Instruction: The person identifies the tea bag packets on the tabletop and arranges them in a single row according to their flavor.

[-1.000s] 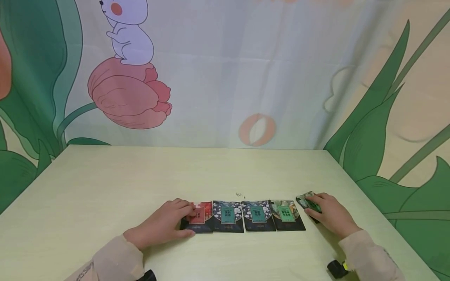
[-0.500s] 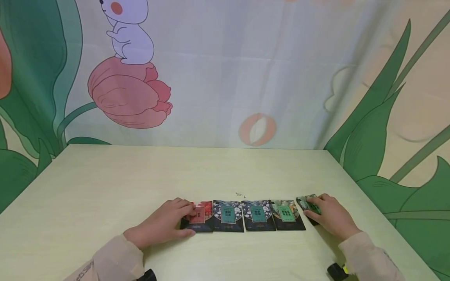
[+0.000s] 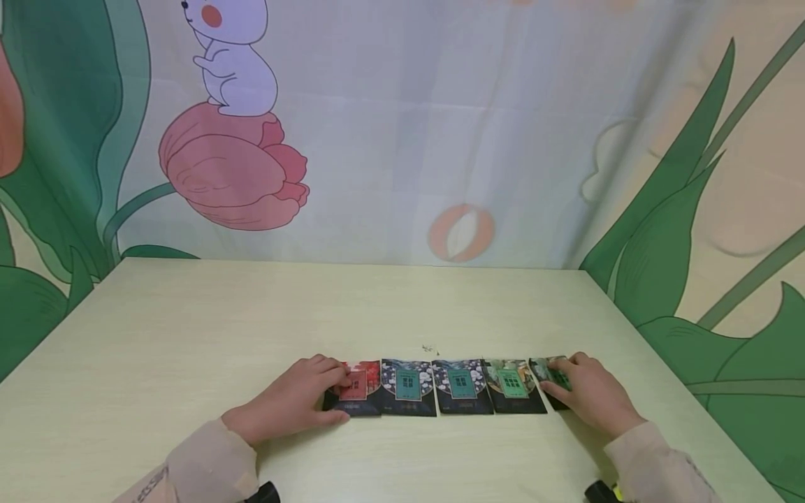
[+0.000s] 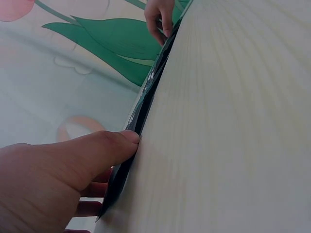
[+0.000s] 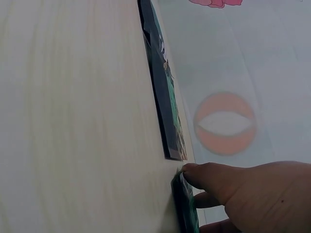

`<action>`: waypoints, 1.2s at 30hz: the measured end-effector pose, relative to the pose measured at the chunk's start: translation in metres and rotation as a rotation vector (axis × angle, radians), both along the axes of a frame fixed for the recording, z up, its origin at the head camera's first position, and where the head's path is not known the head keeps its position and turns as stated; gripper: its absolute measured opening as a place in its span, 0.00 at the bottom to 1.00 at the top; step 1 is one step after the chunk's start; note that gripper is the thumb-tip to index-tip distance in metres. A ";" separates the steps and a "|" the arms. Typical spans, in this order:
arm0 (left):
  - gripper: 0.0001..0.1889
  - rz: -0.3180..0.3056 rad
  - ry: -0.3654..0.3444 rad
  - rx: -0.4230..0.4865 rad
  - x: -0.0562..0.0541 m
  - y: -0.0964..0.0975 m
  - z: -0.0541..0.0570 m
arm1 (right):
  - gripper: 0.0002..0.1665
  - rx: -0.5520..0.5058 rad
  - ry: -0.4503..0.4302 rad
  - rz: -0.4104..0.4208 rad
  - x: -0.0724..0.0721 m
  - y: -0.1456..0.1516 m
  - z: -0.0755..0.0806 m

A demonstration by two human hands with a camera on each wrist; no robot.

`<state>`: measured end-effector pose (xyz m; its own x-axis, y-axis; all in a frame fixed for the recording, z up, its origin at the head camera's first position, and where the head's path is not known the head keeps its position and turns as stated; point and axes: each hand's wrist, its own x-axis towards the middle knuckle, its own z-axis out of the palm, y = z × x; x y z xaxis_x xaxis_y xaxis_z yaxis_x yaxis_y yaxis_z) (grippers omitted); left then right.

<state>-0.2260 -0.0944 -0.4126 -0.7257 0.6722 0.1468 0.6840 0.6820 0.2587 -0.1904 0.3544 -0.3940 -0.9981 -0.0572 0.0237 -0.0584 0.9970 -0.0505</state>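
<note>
Several flat dark sachets lie side by side in a row, in the head view. At the left end is a red-topped sachet (image 3: pixel 365 388); my left hand (image 3: pixel 295 398) holds it by its left side, thumb at the near edge. Two blue floral sachets (image 3: pixel 407 388) and a green sachet (image 3: pixel 512 386) lie between the hands. At the right end my right hand (image 3: pixel 594 391) grips another green sachet (image 3: pixel 553 377), partly covered by the fingers. In the right wrist view, a small gap separates this gripped sachet (image 5: pixel 184 206) from its neighbour (image 5: pixel 167 111).
The pale wooden table (image 3: pixel 251 314) reaches back to a printed cloth (image 3: pixel 377 140). Small dark marks (image 3: pixel 430 348) show on the tabletop behind the row. Black devices (image 3: pixel 267 493) sit at both wrists.
The right hand has turned the right-end green sachet from a slant to nearly in line with the row and drawn it slightly nearer the person. The left hand has stayed still.
</note>
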 end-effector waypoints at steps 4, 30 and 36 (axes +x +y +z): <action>0.22 0.004 -0.001 0.001 0.002 -0.002 0.002 | 0.31 0.010 0.010 0.010 0.000 -0.003 0.002; 0.27 0.029 -0.020 0.001 0.008 -0.005 0.008 | 0.31 0.008 -0.045 0.050 -0.007 -0.009 0.014; 0.28 0.015 -0.033 -0.016 0.005 0.001 0.006 | 0.35 -0.063 -0.110 0.028 -0.004 0.000 0.017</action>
<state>-0.2207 -0.0936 -0.4068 -0.7399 0.6633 0.1123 0.6651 0.6963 0.2698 -0.1941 0.3542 -0.3772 -0.9929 -0.0867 -0.0816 -0.0765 0.9897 -0.1206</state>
